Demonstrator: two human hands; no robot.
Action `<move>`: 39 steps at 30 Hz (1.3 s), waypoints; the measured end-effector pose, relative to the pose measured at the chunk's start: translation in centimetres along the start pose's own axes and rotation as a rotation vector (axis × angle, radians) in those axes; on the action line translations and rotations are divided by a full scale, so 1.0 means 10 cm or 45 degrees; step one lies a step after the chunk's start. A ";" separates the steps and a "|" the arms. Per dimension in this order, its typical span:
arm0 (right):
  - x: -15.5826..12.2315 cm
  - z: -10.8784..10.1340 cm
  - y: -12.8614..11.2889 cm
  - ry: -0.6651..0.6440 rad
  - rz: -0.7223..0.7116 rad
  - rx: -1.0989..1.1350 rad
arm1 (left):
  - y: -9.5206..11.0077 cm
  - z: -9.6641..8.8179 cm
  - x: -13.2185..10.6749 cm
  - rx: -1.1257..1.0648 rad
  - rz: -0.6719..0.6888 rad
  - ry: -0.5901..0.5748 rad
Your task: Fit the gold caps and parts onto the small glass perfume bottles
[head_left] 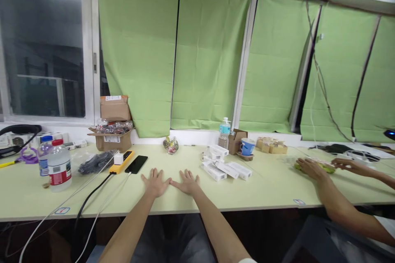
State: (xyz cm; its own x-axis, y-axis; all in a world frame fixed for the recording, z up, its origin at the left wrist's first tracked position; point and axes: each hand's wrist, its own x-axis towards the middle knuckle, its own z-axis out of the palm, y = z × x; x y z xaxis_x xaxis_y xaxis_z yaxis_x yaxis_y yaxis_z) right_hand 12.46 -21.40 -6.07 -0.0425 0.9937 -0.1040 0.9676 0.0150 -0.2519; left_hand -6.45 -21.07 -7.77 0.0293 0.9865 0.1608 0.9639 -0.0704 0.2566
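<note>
- Two bare hands lie palm down, fingers spread wide: the left hand (156,183) and the right hand (189,183), thumbs meeting or nearly so.
- One pale table (262,189) lies under both palms.
- Two stickers mark its front edge: a left sticker (62,211), well left of the left hand, and a right sticker (299,202), well right of the right hand (their print is too small to read).
- One black phone (136,164) lies just left of the left hand, with a white cable at its lower end.
- At least four white boxes (214,171) are heaped right of the right hand; overlap hides the exact count, and their lettering is illegible.
- One yellow power strip (126,159), bearing one white plug (118,158), lies beyond the phone.
- Two bottles stand far left of the left hand: a red-capped bottle (59,168) with a red-and-white label and a blue-capped bottle (45,154), no brand readable.
- Two co-worker's hands (311,168) touch a yellow-green packet (328,168), far right of the right hand.
- One blue-and-white cup (247,146) and one blue-labelled bottle (224,131) stand beyond the white boxes.
- Five green curtain panels (212,57) hang farthest.
</note>
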 end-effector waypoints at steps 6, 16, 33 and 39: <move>0.12 0.15 0.00 0.261 0.136 -0.051 | -0.02 0.03 0.13 -0.005 -0.059 0.019; 0.61 0.18 0.07 0.363 0.240 -0.086 | 0.02 0.09 0.52 -0.020 -0.058 0.054; 2.07 0.00 0.00 0.563 -0.189 0.187 | 0.18 0.40 2.01 -0.598 0.307 0.349; 2.36 -0.07 0.00 0.610 -0.407 0.397 | 0.21 0.44 2.31 -0.786 0.351 0.362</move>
State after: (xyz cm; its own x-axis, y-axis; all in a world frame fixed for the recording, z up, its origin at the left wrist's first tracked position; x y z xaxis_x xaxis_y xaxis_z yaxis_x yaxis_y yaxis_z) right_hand 11.66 2.08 -7.86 -0.1309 0.8863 0.4442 0.8052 0.3564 -0.4740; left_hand -2.55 2.23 -7.69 0.0988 0.8506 0.5164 0.6043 -0.4636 0.6480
